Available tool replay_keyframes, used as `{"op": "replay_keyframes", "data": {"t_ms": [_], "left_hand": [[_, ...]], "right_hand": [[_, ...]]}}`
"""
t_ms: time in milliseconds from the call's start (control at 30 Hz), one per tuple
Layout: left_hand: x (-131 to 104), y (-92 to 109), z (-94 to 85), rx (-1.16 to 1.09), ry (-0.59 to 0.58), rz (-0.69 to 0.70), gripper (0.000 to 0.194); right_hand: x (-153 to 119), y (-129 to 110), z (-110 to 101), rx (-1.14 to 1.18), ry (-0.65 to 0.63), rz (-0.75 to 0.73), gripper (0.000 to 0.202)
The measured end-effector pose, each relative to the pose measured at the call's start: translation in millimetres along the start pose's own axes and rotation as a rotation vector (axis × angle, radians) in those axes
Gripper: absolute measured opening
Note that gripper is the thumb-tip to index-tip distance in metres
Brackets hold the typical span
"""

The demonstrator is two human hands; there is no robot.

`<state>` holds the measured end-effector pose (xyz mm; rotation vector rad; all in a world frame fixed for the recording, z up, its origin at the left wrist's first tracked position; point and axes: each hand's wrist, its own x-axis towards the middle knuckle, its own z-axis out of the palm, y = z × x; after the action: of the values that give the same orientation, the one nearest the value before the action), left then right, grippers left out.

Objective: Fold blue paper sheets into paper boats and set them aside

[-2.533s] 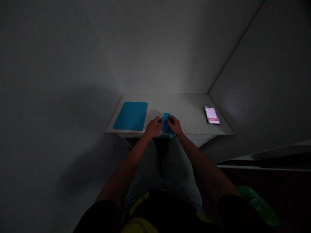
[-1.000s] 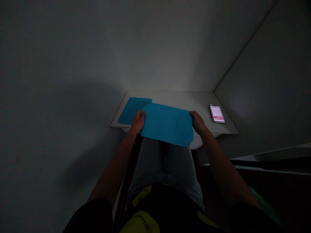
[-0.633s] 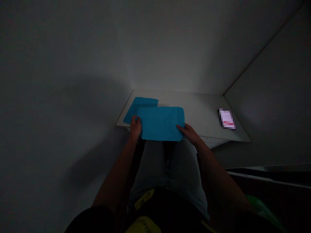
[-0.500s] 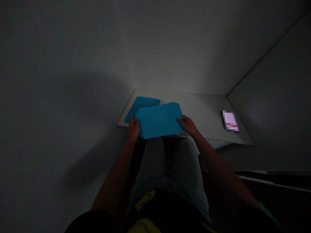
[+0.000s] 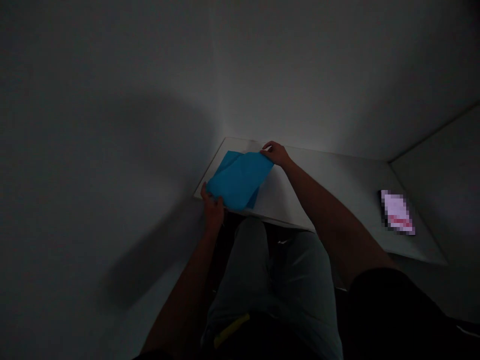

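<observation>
A blue sheet (image 5: 240,180) is held tilted over the left end of the white tabletop. My left hand (image 5: 213,207) grips its lower left edge, and my right hand (image 5: 275,152) pinches its upper right corner. Beneath it lies another blue piece (image 5: 252,198), mostly hidden, with parts showing at the upper left and lower right. Whether either piece is a single layer or folded is too dark to tell.
The white table (image 5: 333,185) runs along the wall. A phone-like object (image 5: 398,212) with a blurred pink screen lies near its right end. Walls stand at the left, back and right. My legs are below the front edge.
The held blue sheet has turned, its right end up and away from me, and now covers more of the lower piece. My right hand has moved farther back. The view has shifted.
</observation>
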<state>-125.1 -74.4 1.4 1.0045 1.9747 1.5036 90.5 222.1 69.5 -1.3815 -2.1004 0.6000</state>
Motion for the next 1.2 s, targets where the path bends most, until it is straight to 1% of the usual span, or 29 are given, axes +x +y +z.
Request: {"op": "replay_keyframes", "data": {"t_ms": [67,133,200,267,333,400,500,567,633,700,800,933,1033,1100,1200], "left_hand": [[-4,-10,1.2,0.103,0.014,0.084,0.078],[-7,-18,3.3,0.241,0.050,0.148,0.073],[-7,-21,6.8,0.371,0.072,0.214,0.064],[-2,-20,12.1,0.457,0.031,0.298,0.058],[8,-19,19.0,0.512,-0.063,0.373,0.062],[17,-19,26.3,0.555,-0.165,0.412,0.073],[23,-22,34.8,0.597,-0.273,0.416,0.084],[22,-25,37.8,0.599,-0.295,0.416,0.085],[20,-28,39.3,0.594,-0.298,0.424,0.086],[19,-29,40.3,0.600,-0.301,0.427,0.087],[18,-29,41.9,0.623,-0.297,0.415,0.092],[16,-27,43.5,0.623,-0.286,0.401,0.095],[16,-27,44.2,0.642,-0.286,0.387,0.096],[16,-27,44.7,0.656,-0.286,0.378,0.096],[16,-27,45.6,0.663,-0.296,0.374,0.098]], "right_hand": [[16,1,16,-0.027,0.000,-0.036,0.027],[24,0,30,-0.069,0.030,-0.057,0.033],[22,-3,43,-0.135,0.084,-0.065,0.038],[11,-8,57,-0.209,0.108,-0.088,0.043],[-8,-13,73,-0.264,0.034,-0.168,0.049],[-27,-15,89,-0.302,-0.082,-0.237,0.059],[-46,-10,110,-0.342,-0.216,-0.237,0.077],[-48,-5,121,-0.350,-0.228,-0.196,0.082],[-43,-2,131,-0.344,-0.217,-0.179,0.083],[-36,-4,139,-0.340,-0.249,-0.206,0.083],[-26,-10,150,-0.356,-0.329,-0.267,0.080],[-14,-10,155,-0.373,-0.334,-0.298,0.078],[-2,3,149,-0.378,-0.333,-0.286,0.082],[6,20,137,-0.379,-0.309,-0.236,0.084],[7,54,106,-0.413,-0.236,-0.144,0.080]]}}
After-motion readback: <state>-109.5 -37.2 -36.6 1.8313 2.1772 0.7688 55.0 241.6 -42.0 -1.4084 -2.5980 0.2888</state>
